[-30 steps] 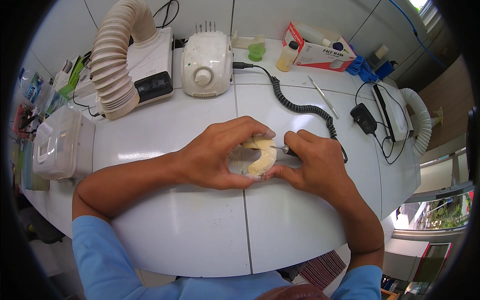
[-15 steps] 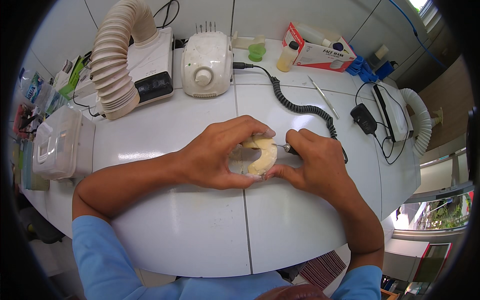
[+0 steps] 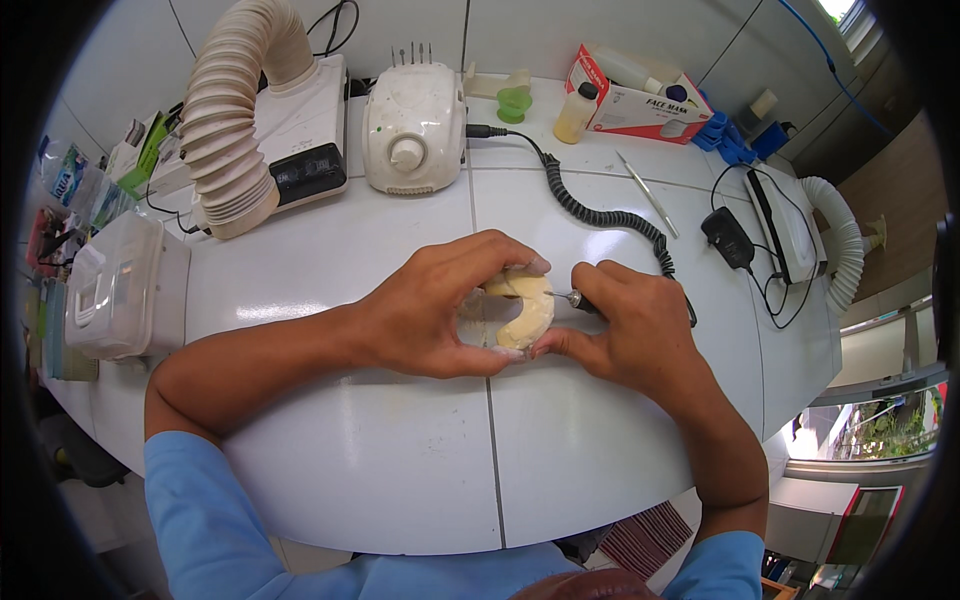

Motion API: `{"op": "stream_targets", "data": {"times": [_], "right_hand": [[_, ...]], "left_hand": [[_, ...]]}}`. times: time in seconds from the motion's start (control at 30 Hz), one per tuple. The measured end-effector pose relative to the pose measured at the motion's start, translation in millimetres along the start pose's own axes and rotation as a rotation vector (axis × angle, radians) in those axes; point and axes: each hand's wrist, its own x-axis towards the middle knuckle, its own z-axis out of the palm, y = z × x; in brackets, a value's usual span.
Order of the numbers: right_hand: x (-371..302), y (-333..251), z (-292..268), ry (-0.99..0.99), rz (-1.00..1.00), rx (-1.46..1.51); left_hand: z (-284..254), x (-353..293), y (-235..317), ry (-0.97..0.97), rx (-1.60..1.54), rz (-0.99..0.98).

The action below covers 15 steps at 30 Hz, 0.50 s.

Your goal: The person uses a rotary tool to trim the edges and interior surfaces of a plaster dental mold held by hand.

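Observation:
A pale yellow, horseshoe-shaped dental cast (image 3: 527,318) is held over the middle of the table. My left hand (image 3: 440,305) grips it from the left, thumb at its near end and fingers at its far end, with whitish dust on the fingertips. My right hand (image 3: 630,325) is closed around a rotary handpiece (image 3: 578,299), whose thin bur points left at the cast's outer edge. Whether the bur touches the cast is hard to make out. My right thumb rests by the cast's near end. Most of the handpiece is hidden in my fingers.
The handpiece's coiled black cord (image 3: 600,214) runs to a white control unit (image 3: 415,130) with burs on top. Left of it bends a ribbed suction hose (image 3: 222,120). A clear-lidded box (image 3: 128,285) stands at left, a silver pen-like tool (image 3: 648,195) and a mask box (image 3: 650,112) at back right.
The handpiece has turned very slightly in my right hand. Both hands and the cast stay almost in the same place.

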Motion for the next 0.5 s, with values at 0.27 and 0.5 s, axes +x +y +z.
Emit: {"op": "stream_targets", "data": {"times": [0.27, 0.5], "right_hand": [[0.7, -0.8, -0.9, -0.033, 0.013, 0.001], [0.9, 0.6, 0.6, 0.012, 0.001, 0.014]], "left_hand": [[0.4, -0.6, -1.6, 0.011, 0.013, 0.018], [-0.7, 0.1, 0.8, 0.002, 0.011, 0.013]]}}
